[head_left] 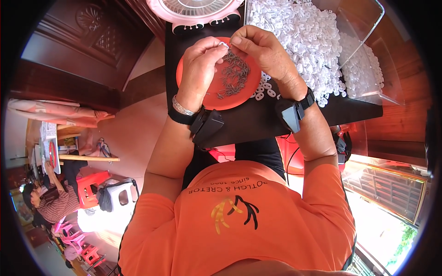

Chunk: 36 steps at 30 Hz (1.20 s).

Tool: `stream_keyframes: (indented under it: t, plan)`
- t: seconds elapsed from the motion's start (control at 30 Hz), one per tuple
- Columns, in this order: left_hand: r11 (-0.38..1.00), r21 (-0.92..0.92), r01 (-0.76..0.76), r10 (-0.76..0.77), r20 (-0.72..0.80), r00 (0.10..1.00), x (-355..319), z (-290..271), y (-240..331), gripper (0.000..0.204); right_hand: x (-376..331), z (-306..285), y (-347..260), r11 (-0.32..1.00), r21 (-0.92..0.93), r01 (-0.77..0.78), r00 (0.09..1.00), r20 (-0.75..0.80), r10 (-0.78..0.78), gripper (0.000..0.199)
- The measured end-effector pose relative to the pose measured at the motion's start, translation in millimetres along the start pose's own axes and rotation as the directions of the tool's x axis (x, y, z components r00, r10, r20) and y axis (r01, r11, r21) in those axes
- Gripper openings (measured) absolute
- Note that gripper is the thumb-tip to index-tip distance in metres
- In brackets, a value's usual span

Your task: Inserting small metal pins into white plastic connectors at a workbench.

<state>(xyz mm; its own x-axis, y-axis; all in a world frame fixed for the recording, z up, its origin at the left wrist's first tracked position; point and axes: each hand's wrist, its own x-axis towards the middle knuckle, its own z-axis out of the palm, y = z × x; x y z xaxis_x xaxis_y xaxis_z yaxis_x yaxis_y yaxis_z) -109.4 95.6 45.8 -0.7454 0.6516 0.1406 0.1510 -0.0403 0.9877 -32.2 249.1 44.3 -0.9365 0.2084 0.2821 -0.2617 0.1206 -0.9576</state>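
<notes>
Bright daylight overall, strongest from the lower right, where the window (391, 193) area is blown out to near white. Floor patch at lower left is also overexposed. Hands and orange plate (221, 80) evenly lit, soft shadows only, sharp enough to see the small dark pieces on it. White parts (304, 32) at the table's far right corner run close to clipping, detail thin. Clear box (368, 27) shows mild glare along its edges. Heavy fisheye: black vignette ring, straight lines bowed near the rim (door panel worst), corners soft.

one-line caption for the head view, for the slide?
Both hands, left hand and right hand, pinch a small white plastic piece above an orange plate of dark pins.
</notes>
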Motion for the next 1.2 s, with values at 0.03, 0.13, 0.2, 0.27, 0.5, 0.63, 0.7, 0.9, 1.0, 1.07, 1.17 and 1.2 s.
stream_keyframes:
  t: [0.03,0.13,0.2,0.27,0.5,0.63,0.7,0.9,1.0,1.07,1.17,1.2]
  plan:
    - [1.0,-0.001,0.001,-0.001,-0.001,1.0,-1.7,0.5,1.8,0.015,-0.5,0.5,-1.6,1.0,0.0,-0.001,1.0,0.001,0.001,0.019]
    - [0.995,-0.091,0.043,-0.042,0.017,0.999,-5.4,0.6,8.5,0.016,-1.7,2.2,-5.4,0.999,-0.006,-0.047,0.997,-0.055,0.047,0.021]
    - [0.994,-0.106,0.032,-0.026,0.057,0.998,-5.8,-0.5,8.8,0.017,-1.5,3.0,-6.3,0.999,-0.012,-0.034,0.997,-0.065,0.033,0.023]
    - [0.994,-0.103,0.03,-0.023,0.069,0.997,-6.3,-0.8,9.2,0.016,-1.8,3.9,-7.6,0.999,-0.012,-0.036,0.997,-0.063,0.035,0.023]
    - [0.993,-0.113,0.019,-0.017,0.019,1.0,-7.8,5.0,13.0,0.016,-1.7,2.3,-3.8,0.998,-0.043,-0.039,0.998,-0.049,0.036,0.024]
    - [0.996,-0.048,-0.076,0.076,-0.01,0.997,-4.5,0.8,4.0,0.015,-1.7,3.6,-4.0,0.999,-0.04,-0.035,0.997,-0.069,0.032,0.023]
    - [0.996,-0.091,0.003,-0.002,0.009,1.0,-5.7,0.6,6.2,0.016,-1.8,3.8,-4.1,0.998,-0.055,-0.031,0.998,-0.057,0.028,0.023]
    - [0.99,-0.143,-0.011,0.023,0.082,0.996,-6.8,4.0,5.2,0.019,-1.9,3.4,-3.8,0.996,-0.074,-0.051,0.999,-0.022,0.049,0.025]
    - [0.99,-0.143,-0.009,0.021,0.081,0.996,-8.0,4.9,6.1,0.019,-1.8,3.2,-2.1,0.994,-0.094,-0.052,0.999,-0.015,0.051,0.025]
    - [0.988,-0.153,0.011,0.002,0.083,0.997,-8.5,3.5,9.0,0.018,-2.8,4.3,-4.7,0.996,-0.08,-0.05,0.999,-0.024,0.048,0.025]
    - [0.99,-0.142,-0.002,0.014,0.085,0.996,-8.0,3.6,7.3,0.018,-2.7,5.1,-5.3,0.997,-0.058,-0.047,0.998,-0.041,0.045,0.025]
    - [0.992,-0.12,-0.034,0.044,0.086,0.995,-7.9,4.1,6.3,0.019,-2.7,5.0,-4.7,0.998,-0.049,-0.049,0.998,-0.051,0.046,0.025]
